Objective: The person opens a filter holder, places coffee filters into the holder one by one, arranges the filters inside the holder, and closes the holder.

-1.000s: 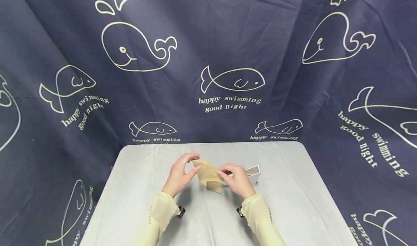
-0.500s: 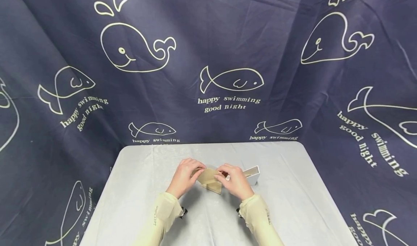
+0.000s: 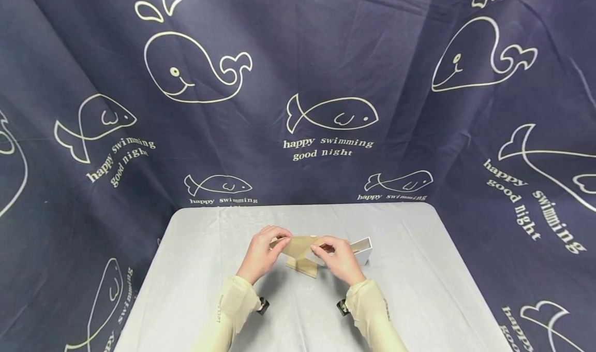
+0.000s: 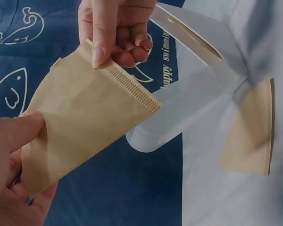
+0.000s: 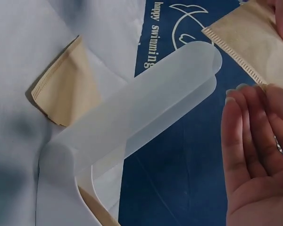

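A brown paper coffee filter (image 3: 298, 246) with a crimped edge is held up between both hands. My left hand (image 3: 261, 253) pinches one side of it, thumb on the near face and fingers behind, as the left wrist view shows. My right hand (image 3: 342, 259) pinches the crimped edge (image 4: 127, 84) between thumb and index finger, its other fingers loosely bent. Below them a second coffee filter (image 3: 304, 267) lies on the table. Just right of my right hand stands a white filter holder box (image 3: 364, 251), its translucent lid (image 5: 151, 103) swung out.
A pale cloth covers the table (image 3: 200, 269). Behind it hangs a dark blue curtain (image 3: 326, 46) printed with whales and fish. Inside the white box, brown paper (image 4: 195, 37) shows through the narrow opening.
My left hand has come in closer to the right and slightly lower. The held filter has swung from a steep slant to nearly level, uncovering more of the filter below. My right hand stays nearly in place.
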### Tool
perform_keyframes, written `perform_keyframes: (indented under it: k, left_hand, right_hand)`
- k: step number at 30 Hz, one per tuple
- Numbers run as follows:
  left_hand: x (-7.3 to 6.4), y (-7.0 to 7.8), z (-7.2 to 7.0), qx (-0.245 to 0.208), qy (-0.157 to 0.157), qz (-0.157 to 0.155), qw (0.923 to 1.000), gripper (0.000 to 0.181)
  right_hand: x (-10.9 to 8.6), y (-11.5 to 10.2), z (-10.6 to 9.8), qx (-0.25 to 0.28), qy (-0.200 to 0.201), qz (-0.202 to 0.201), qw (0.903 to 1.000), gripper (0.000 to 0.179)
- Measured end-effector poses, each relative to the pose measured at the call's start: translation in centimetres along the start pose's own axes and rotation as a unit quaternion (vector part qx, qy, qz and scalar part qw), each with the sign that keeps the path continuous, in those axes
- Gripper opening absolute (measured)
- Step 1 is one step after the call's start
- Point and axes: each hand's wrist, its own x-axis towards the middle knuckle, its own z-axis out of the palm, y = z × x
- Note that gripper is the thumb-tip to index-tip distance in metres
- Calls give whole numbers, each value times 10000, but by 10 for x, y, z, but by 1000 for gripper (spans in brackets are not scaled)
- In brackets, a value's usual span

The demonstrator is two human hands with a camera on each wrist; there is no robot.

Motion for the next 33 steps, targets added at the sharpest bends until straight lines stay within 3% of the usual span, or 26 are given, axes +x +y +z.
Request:
perform_keyframes:
  k: [7, 13, 18, 21, 27, 33]
  left_hand:
    - [1, 0, 0, 14, -43, 92, 9999, 7]
    - [2, 2, -2, 125, -75, 209, 9997, 20]
    - [2, 4, -3, 215, -427, 232, 9986, 40]
    - [3, 4, 1, 448, -620, 390, 9963, 41]
    - [4, 4, 9, 720, -532, 515, 9947, 16]
    - [2, 4, 10, 444, -415, 322, 9976, 14]
  right_hand:
    - [2, -1, -2, -494, 194, -491, 9974, 9]
    - [3, 5, -6, -1344, 278, -1074, 9847, 15]
    - [3, 6, -4, -1786, 201, -1384, 9739, 20]
    - [3, 4, -4, -1835, 129, -1594, 9699, 18]
    - [3, -2, -4, -1725, 43, -1621, 9716, 17]
    - [1, 0, -2, -1106, 139, -1209, 9864, 11]
